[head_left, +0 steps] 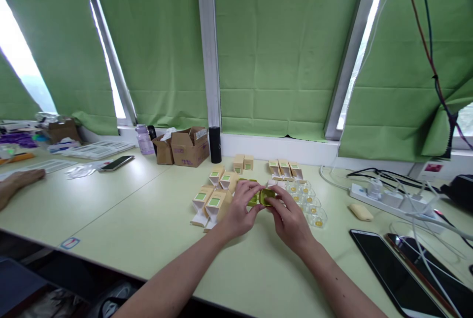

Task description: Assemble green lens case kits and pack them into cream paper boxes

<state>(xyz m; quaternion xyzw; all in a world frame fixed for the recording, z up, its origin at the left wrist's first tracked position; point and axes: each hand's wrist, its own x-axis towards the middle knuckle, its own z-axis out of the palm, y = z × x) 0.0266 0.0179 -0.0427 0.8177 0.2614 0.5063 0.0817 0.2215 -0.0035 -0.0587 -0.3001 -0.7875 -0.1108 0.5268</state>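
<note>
Between both hands is a small olive-green case (266, 194) with its lid swung open. My left hand (241, 212) pinches it from the left, and my right hand (291, 217) has its fingers on the right half. What lies inside the case is too small to make out. Left of my left hand stand small tan boxes (218, 205) with green labels and open flaps. Clear plastic trays (316, 209) with yellow centres lie just right of my right hand. Part of another green piece shows behind my left fingers.
Closed tan boxes (238, 162) and a row of open ones (284, 169) stand farther back. A black bottle (215, 144) and a cardboard carton (190, 148) are by the window. Phones (391, 273) and a power strip (391, 199) lie right. Another person's hand (25, 179) rests far left.
</note>
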